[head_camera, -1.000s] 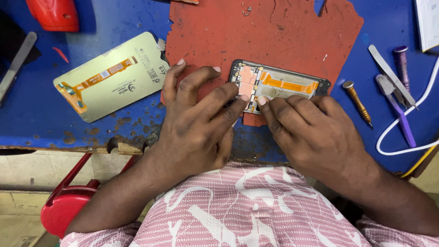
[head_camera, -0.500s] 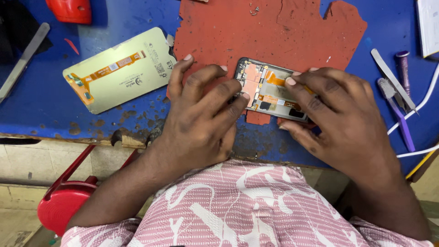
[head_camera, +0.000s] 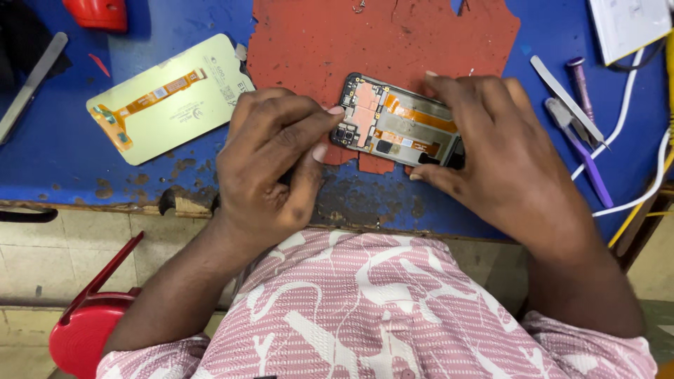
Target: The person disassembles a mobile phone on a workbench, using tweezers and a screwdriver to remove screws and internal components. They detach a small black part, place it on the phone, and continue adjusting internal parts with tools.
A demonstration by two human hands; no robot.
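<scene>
An opened phone (head_camera: 397,125) with its boards and orange flex cables showing lies on a worn red mat (head_camera: 365,42) atop a blue bench (head_camera: 140,182). My right hand (head_camera: 502,158) covers and grips the phone's right end, fingers wrapped over its top and bottom edges. My left hand (head_camera: 277,165) rests at the phone's left end, its fingers curled and fingertips pressing at the camera corner. Whether it pinches a small tool or part is hidden.
A pale green display panel (head_camera: 168,98) with an orange flex lies to the left. Tweezers (head_camera: 567,100), a purple screwdriver (head_camera: 586,161) and white cables (head_camera: 628,105) sit at the right. A metal spudger (head_camera: 31,84) lies far left. A red stool (head_camera: 88,330) stands below the bench edge.
My right hand slid further over the phone's right end and took hold of it. My left hand drew back from on top of the phone to its left corner, uncovering the board.
</scene>
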